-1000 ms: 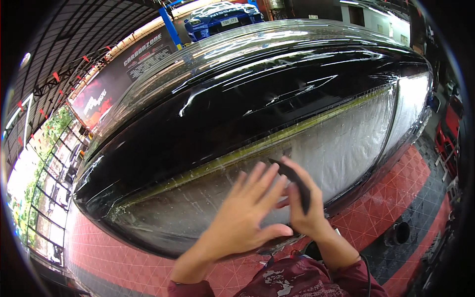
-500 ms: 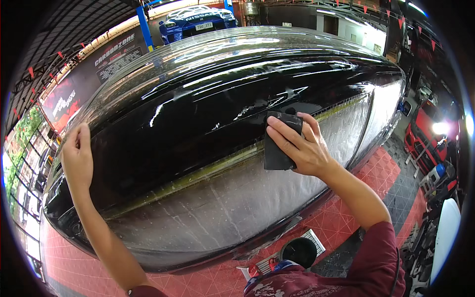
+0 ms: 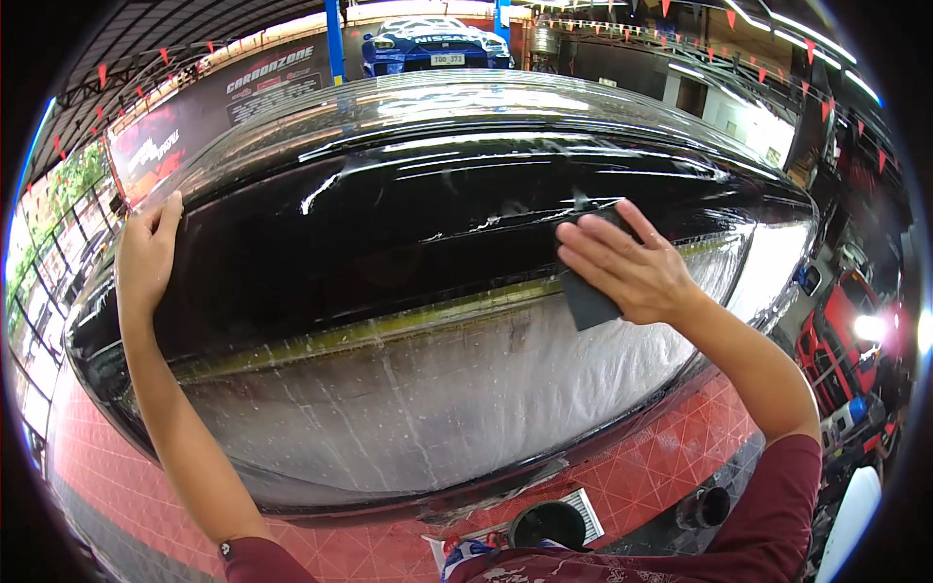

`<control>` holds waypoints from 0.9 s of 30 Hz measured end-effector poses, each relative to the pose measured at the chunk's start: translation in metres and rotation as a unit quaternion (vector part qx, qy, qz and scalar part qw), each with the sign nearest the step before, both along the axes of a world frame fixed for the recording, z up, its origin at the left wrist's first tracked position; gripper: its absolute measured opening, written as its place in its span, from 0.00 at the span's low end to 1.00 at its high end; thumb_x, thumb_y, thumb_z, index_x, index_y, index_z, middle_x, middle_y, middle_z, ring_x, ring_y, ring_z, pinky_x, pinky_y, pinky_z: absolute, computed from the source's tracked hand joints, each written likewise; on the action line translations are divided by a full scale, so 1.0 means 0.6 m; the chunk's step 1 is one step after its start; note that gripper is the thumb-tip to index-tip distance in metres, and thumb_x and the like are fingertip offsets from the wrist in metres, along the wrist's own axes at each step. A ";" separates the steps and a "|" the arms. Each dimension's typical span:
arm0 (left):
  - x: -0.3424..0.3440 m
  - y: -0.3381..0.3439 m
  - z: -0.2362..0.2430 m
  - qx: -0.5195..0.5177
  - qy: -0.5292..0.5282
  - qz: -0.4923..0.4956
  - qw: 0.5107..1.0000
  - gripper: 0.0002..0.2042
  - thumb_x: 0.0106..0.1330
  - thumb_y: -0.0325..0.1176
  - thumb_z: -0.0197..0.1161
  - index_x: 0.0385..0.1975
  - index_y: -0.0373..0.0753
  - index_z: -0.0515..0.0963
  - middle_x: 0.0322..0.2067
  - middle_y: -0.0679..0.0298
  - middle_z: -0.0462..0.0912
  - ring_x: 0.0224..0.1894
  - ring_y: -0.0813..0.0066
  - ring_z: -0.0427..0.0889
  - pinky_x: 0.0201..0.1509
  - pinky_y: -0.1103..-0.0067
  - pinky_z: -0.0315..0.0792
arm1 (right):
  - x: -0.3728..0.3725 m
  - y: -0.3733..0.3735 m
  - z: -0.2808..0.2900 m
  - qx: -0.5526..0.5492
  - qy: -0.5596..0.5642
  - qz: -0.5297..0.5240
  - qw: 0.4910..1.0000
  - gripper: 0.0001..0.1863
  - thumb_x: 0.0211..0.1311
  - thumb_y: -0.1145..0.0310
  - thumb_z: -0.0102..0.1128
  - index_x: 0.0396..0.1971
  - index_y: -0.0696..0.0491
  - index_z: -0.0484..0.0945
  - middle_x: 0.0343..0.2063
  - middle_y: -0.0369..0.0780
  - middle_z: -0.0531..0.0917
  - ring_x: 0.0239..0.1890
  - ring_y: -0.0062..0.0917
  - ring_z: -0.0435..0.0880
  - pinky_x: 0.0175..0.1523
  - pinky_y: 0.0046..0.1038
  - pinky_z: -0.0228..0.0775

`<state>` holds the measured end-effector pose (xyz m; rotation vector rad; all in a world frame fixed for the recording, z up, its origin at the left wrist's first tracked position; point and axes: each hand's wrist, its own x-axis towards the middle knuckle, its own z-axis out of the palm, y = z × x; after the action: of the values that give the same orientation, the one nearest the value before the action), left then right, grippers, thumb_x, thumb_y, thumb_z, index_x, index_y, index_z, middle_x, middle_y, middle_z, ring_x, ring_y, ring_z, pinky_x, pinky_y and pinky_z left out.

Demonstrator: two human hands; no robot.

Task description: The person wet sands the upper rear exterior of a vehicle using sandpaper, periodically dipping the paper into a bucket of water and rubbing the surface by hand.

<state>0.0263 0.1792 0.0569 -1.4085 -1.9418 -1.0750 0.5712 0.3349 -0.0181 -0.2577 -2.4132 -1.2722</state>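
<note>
My right hand (image 3: pixel 637 267) lies over a dark grey sheet of sandpaper (image 3: pixel 590 301), its fingers stretched across the upper part and slightly smeared by motion. The sheet rests against the glossy black side panel (image 3: pixel 389 233) of a vehicle. Its lower end overlaps the yellowish strip (image 3: pixel 389 335) and the plastic-covered window area (image 3: pixel 369 418). At the panel's far left end, my left hand (image 3: pixel 148 257) is closed, fingers curled under and thumb upward. What its fingers hold, if anything, is hidden.
A dark bucket (image 3: pixel 547 525) stands low in front of me beside a white grate. Farther right is a dark round container (image 3: pixel 703 507) on the red and grey tiled floor (image 3: pixel 641 457). A blue car (image 3: pixel 437 47) stands behind the vehicle, and a red car (image 3: pixel 838 340) at right.
The view has shifted. My right hand has moved slightly right and up with the sandpaper, its fingers now flatter across it. My left hand stays closed at the panel's left end.
</note>
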 end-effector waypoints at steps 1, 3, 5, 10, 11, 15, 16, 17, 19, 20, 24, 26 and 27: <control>-0.003 0.007 -0.004 -0.001 -0.004 0.000 1.000 0.26 0.77 0.50 0.55 0.32 0.26 0.78 0.19 0.55 0.71 0.26 0.76 0.68 0.36 0.70 0.68 | 0.006 0.005 -0.003 -0.001 -0.004 0.000 1.000 0.30 0.64 0.67 0.48 0.67 0.54 0.73 0.73 0.38 0.69 0.77 0.29 0.62 0.82 0.48 0.44; -0.011 0.018 -0.012 0.058 0.005 -0.032 0.998 0.27 0.78 0.50 0.54 0.29 0.27 0.76 0.18 0.57 0.69 0.25 0.76 0.67 0.34 0.69 0.66 | 0.009 0.014 -0.012 -0.012 0.002 -0.014 1.000 0.31 0.63 0.67 0.48 0.68 0.54 0.73 0.72 0.40 0.70 0.77 0.30 0.62 0.82 0.50 0.42; -0.023 0.016 -0.003 0.019 -0.012 -0.014 1.000 0.28 0.77 0.53 0.54 0.30 0.28 0.78 0.18 0.58 0.71 0.25 0.75 0.67 0.36 0.72 0.67 | -0.015 0.011 -0.014 -0.036 0.002 -0.002 0.999 0.31 0.64 0.67 0.48 0.68 0.55 0.72 0.72 0.42 0.69 0.77 0.31 0.62 0.82 0.52 0.42; -0.033 0.024 0.001 -0.003 -0.070 -0.056 0.996 0.27 0.76 0.52 0.55 0.35 0.27 0.81 0.25 0.58 0.79 0.30 0.73 0.75 0.42 0.74 0.70 | -0.174 -0.047 0.008 -0.026 0.014 0.089 0.996 0.34 0.60 0.65 0.50 0.70 0.55 0.70 0.73 0.40 0.68 0.77 0.29 0.62 0.81 0.55 0.39; -0.042 0.023 -0.002 -0.003 -0.071 -0.053 0.996 0.27 0.76 0.52 0.55 0.35 0.27 0.81 0.25 0.58 0.79 0.30 0.73 0.75 0.42 0.74 0.70 | -0.196 -0.044 0.006 -0.017 0.016 0.116 0.993 0.35 0.59 0.64 0.51 0.70 0.54 0.69 0.74 0.39 0.67 0.77 0.28 0.61 0.82 0.54 0.38; -0.032 0.029 -0.007 0.030 -0.020 -0.092 0.995 0.27 0.76 0.52 0.54 0.35 0.27 0.81 0.26 0.57 0.80 0.32 0.70 0.77 0.44 0.73 0.70 | -0.082 -0.020 0.017 0.019 -0.016 0.021 0.999 0.33 0.64 0.66 0.51 0.72 0.51 0.68 0.74 0.37 0.66 0.78 0.26 0.60 0.82 0.53 0.37; -0.024 0.023 -0.001 0.001 -0.009 -0.063 0.998 0.27 0.77 0.52 0.54 0.34 0.27 0.80 0.26 0.57 0.80 0.32 0.71 0.77 0.44 0.73 0.70 | -0.087 -0.003 -0.001 0.011 -0.017 0.036 0.999 0.33 0.64 0.66 0.51 0.72 0.51 0.68 0.74 0.37 0.66 0.78 0.26 0.60 0.82 0.53 0.37; -0.024 0.020 0.002 -0.030 0.002 -0.034 0.999 0.28 0.77 0.53 0.53 0.33 0.27 0.80 0.25 0.58 0.80 0.32 0.71 0.77 0.44 0.73 0.70 | -0.095 0.011 -0.023 0.001 0.008 0.046 0.999 0.32 0.65 0.66 0.50 0.71 0.52 0.69 0.74 0.38 0.66 0.78 0.26 0.59 0.82 0.53 0.38; -0.033 0.033 0.005 -0.046 -0.011 -0.025 0.999 0.28 0.77 0.53 0.53 0.32 0.27 0.79 0.24 0.58 0.79 0.31 0.72 0.75 0.44 0.74 0.70 | -0.141 -0.004 -0.036 -0.033 0.059 0.076 0.995 0.31 0.65 0.66 0.49 0.68 0.57 0.71 0.75 0.40 0.65 0.78 0.27 0.60 0.81 0.53 0.43; -0.033 0.013 0.024 -0.035 -0.010 -0.034 0.999 0.28 0.77 0.54 0.53 0.32 0.28 0.79 0.25 0.58 0.79 0.31 0.73 0.75 0.44 0.74 0.70 | -0.204 -0.040 -0.015 -0.043 0.047 0.121 0.991 0.31 0.64 0.66 0.50 0.69 0.55 0.71 0.75 0.39 0.65 0.77 0.27 0.60 0.81 0.53 0.43; -0.044 0.029 -0.002 -0.025 -0.010 -0.093 0.995 0.26 0.76 0.51 0.53 0.39 0.27 0.80 0.32 0.53 0.84 0.36 0.67 0.81 0.48 0.73 0.71 | -0.254 -0.066 0.010 -0.024 -0.003 0.131 0.991 0.32 0.63 0.66 0.50 0.69 0.52 0.71 0.75 0.37 0.65 0.77 0.27 0.62 0.80 0.52 0.45; -0.061 0.011 -0.010 -0.029 0.025 -0.085 0.996 0.25 0.76 0.50 0.53 0.41 0.27 0.80 0.34 0.51 0.85 0.38 0.63 0.83 0.50 0.72 0.72 | -0.183 -0.041 -0.008 0.005 -0.013 0.078 0.997 0.33 0.63 0.66 0.50 0.70 0.52 0.70 0.75 0.37 0.66 0.78 0.27 0.60 0.81 0.52 0.44; -0.044 0.028 -0.010 -0.025 0.034 -0.065 0.997 0.24 0.76 0.49 0.53 0.42 0.28 0.80 0.35 0.49 0.85 0.40 0.60 0.83 0.51 0.72 0.72 | -0.151 -0.022 -0.019 0.017 -0.020 0.057 0.998 0.33 0.63 0.66 0.50 0.70 0.53 0.70 0.75 0.38 0.66 0.78 0.28 0.60 0.81 0.52 0.44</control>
<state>0.0002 0.1960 0.0510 -1.5962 -1.8634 -1.0284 0.4808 0.3215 -0.0296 -0.0840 -2.3990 -1.2772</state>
